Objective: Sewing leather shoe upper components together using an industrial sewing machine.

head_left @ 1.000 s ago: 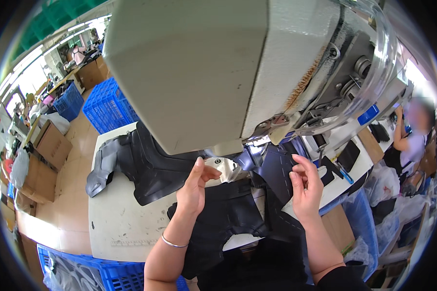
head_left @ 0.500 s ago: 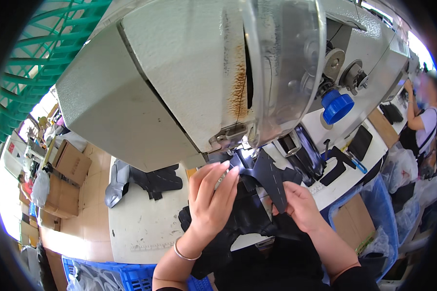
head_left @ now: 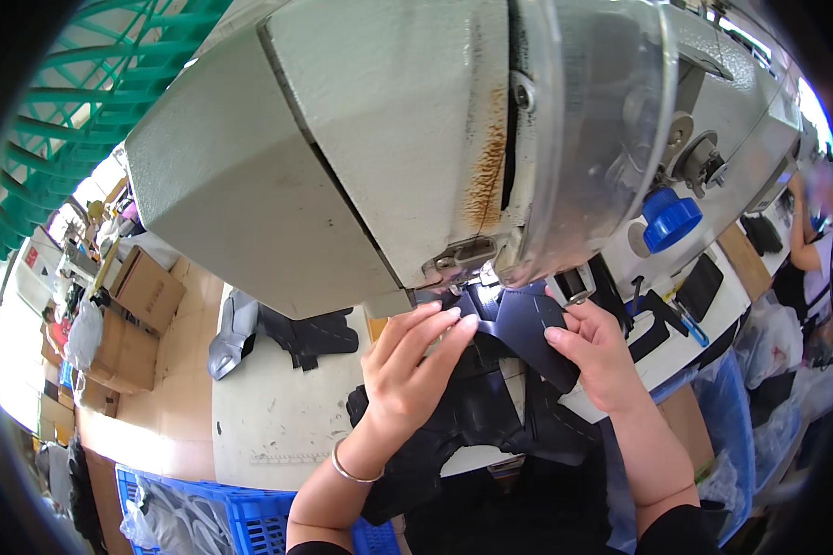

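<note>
A dark leather-like piece [head_left: 532, 338] with a pale dashed line lies under the lit needle area of a grey sewing machine [head_left: 379, 157]. My right hand [head_left: 602, 356] pinches the right side of this piece between thumb and fingers. Left of the needle, my left hand [head_left: 403, 375] has its fingers stretched out, with the fingertips at the piece's left end; whether they press on it is hard to see. More black pieces [head_left: 477, 407] hang and bunch below my hands. Another dark flap with a dashed line [head_left: 560, 430] lies beneath my right wrist.
Grey and black shaped pieces [head_left: 310, 338] lie on the white table [head_left: 268, 416] at left. A blue-handled tool [head_left: 692, 326] and black cut pieces rest at right. Blue crates [head_left: 250, 513] stand below. Cardboard boxes [head_left: 143, 324] are farther left; another person [head_left: 810, 250] is far right.
My right hand has moved up beside the needle, and the piece in it has turned so its broader part faces right. My left hand stays near the needle. The whole view has shifted slightly.
</note>
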The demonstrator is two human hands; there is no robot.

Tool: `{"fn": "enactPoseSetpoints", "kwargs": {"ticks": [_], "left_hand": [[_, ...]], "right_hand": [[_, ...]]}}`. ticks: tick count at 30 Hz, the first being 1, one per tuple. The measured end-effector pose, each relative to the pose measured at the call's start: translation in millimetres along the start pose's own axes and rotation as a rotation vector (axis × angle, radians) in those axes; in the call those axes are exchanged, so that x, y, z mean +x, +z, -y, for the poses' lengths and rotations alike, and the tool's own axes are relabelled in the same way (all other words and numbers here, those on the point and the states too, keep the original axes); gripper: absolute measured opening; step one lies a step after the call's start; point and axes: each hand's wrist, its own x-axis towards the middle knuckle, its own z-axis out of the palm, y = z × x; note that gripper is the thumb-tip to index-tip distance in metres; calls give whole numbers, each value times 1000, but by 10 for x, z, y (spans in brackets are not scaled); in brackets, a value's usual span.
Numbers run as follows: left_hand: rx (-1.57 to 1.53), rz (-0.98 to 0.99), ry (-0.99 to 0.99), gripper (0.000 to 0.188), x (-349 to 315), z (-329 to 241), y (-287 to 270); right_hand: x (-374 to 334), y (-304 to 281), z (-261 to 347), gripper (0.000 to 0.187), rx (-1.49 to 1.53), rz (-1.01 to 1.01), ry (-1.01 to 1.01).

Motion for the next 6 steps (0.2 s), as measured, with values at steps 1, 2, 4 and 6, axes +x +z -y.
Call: {"fn": "enactPoseSetpoints", "kwargs": {"ticks": [1, 2, 4, 6], "left_hand": [[44, 32, 65, 26, -2, 12, -4], [44, 28, 63, 26, -12, 15, 6], [103, 13, 134, 26, -58, 29, 30], [94, -14, 149, 26, -80, 52, 60]], "right_hand": [[12, 4, -34, 56, 18, -26, -15], [33, 5, -60, 56, 37, -52, -31], [112, -1, -106, 56, 40, -56, -26], [167, 4, -91, 58, 97, -47, 3]]}}
